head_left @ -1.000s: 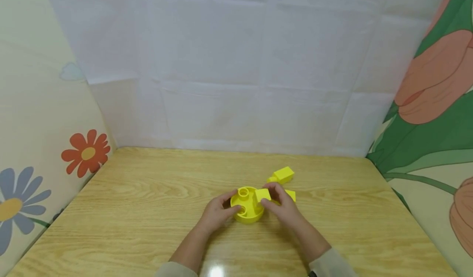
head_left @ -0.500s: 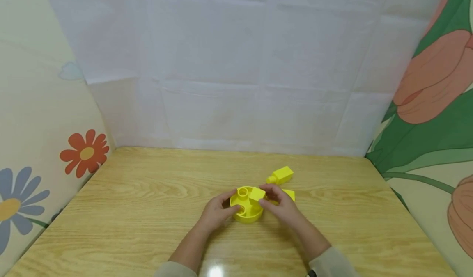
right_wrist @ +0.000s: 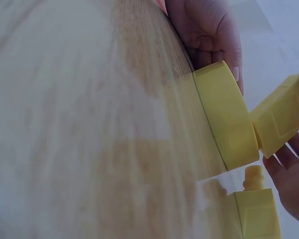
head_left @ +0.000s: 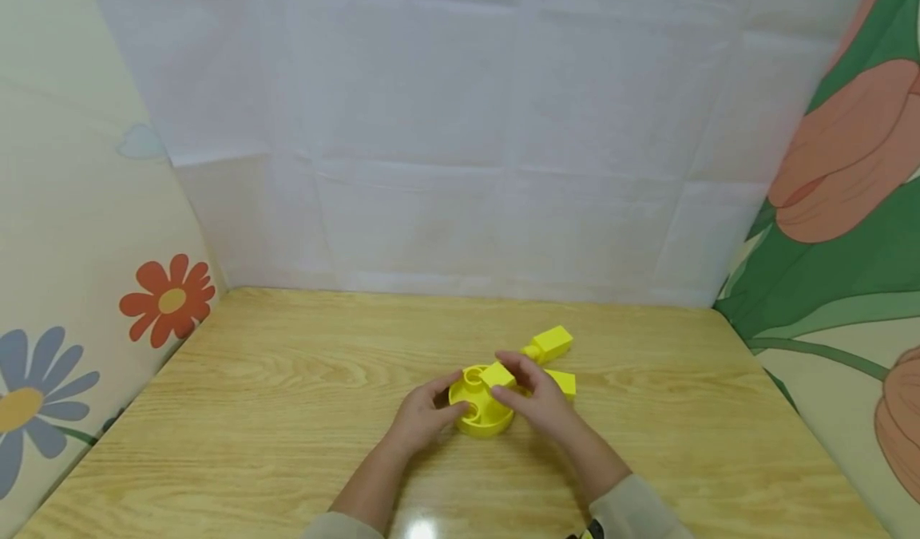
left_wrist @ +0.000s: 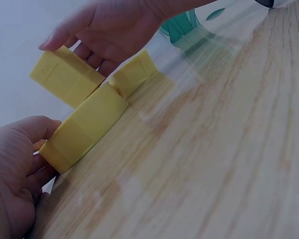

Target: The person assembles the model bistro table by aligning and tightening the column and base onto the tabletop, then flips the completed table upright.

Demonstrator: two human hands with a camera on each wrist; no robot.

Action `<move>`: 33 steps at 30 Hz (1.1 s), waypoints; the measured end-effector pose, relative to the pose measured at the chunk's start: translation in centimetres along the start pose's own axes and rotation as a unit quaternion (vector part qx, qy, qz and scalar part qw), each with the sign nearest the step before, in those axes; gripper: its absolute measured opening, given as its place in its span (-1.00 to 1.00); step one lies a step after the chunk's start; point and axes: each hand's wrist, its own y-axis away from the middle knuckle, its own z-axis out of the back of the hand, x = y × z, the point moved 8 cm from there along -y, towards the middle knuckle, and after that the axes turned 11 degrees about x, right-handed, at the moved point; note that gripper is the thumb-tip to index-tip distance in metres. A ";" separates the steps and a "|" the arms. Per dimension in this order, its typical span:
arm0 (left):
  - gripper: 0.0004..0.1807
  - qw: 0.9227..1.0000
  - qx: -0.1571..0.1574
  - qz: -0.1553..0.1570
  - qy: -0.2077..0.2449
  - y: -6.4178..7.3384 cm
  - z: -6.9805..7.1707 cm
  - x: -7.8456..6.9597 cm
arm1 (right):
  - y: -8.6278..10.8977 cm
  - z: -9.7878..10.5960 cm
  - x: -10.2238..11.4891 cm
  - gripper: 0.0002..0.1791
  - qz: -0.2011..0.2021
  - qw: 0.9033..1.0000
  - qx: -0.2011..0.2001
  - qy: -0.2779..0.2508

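A shallow yellow round disc [head_left: 490, 424] with a raised rim and ring-shaped sockets lies on the wooden table. My left hand [head_left: 422, 419] grips its left side, thumb over the near rim and fingers at the far rim. With thumb and fingers, my right hand [head_left: 541, 399] holds a yellow square-sided block [head_left: 497, 375] over the right part of the disc. That block [left_wrist: 65, 77] leans at a slant, its lower end at the disc's rim in the left wrist view; the lower end is hidden behind the rim. A similar block [right_wrist: 258, 211] with a ribbed peg lies beside the disc.
Behind the right hand, another yellow block [head_left: 553, 343] lies on the table, its round peg toward the hand. A white sheet [head_left: 431, 148] hangs at the table's back edge. Flower-printed cloths flank both sides, with a red flower [head_left: 171, 300] at left.
My right hand has shifted slightly left, carrying the block further over the disc and tilting it. My left hand and the disc have stayed in place.
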 end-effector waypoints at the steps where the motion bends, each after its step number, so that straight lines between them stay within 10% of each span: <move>1: -0.40 1.000 0.000 0.001 -0.001 0.0 0.0 0.0 | 0.0 0.0 0.0 -0.42 -0.002 1.000 -0.002 0.002; 22: -0.35 1.000 0.014 0.008 0.006 -0.1 -0.1 0.2 | 0.0 1.1 0.3 -0.62 -0.004 0.997 -0.071 0.029; 33: -0.35 1.000 0.012 0.012 0.004 0.1 -0.1 0.0 | -0.6 0.4 0.0 -0.47 -0.016 0.999 -0.032 -0.004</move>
